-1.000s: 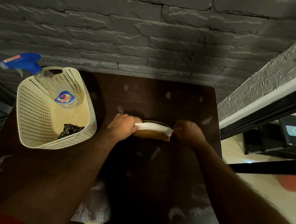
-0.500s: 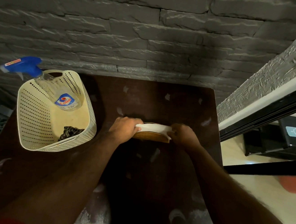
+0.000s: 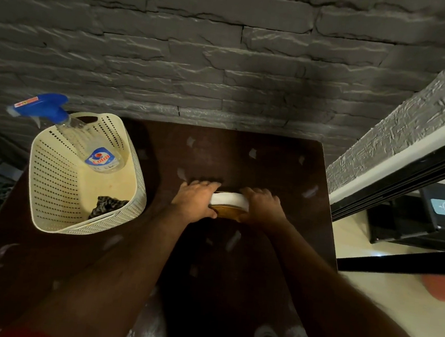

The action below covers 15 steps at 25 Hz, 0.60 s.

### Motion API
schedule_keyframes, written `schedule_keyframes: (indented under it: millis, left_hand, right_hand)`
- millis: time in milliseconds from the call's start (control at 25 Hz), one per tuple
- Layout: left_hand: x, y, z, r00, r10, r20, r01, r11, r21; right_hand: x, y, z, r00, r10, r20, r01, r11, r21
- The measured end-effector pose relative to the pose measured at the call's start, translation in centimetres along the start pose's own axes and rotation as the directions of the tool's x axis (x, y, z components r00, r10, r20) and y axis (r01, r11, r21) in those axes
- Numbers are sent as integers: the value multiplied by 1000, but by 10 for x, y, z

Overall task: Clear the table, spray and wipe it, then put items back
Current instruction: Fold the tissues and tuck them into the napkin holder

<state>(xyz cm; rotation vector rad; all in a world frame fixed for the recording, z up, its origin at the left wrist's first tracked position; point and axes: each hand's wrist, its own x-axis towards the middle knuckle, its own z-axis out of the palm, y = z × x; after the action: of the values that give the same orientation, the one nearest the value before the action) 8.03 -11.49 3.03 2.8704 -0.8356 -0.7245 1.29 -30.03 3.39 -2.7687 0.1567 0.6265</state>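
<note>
I have my left hand (image 3: 195, 201) and my right hand (image 3: 262, 206) on the two ends of a small wooden holder (image 3: 225, 211) with a white pad (image 3: 230, 198) of folded paper on top. It sits on the dark bench (image 3: 257, 161), a little past the middle toward the stone wall (image 3: 226, 60). My left fingers (image 3: 203, 186) curl over the far edge of its left end, with the thumb on the near side. My right fingers (image 3: 257, 192) wrap its right end the same way, so the holder lies between my two palms, gripped from both sides. I cannot tell whether it is resting on the bench or just off it. Well to the left stands a cream perforated basket (image 3: 50, 192) on the bench corner. A blue-topped spray bottle (image 3: 83, 138) leans in it, and a dark cloth (image 3: 107, 206) lies at its bottom.
</note>
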Motion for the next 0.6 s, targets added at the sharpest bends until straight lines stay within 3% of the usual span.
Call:
schedule_keyframes:
  millis: [160,600]
  left_hand:
    - [-6,7,8,995,-32,-90,35,999,33]
    - [-83,-6,-17,943,-190,-274,184,982,-48]
  right_hand:
    - [-5,-7,3,998,7,-63,-7,1000,-1]
    - [-33,-49,-26,961,-219,-170,206,974,-90]
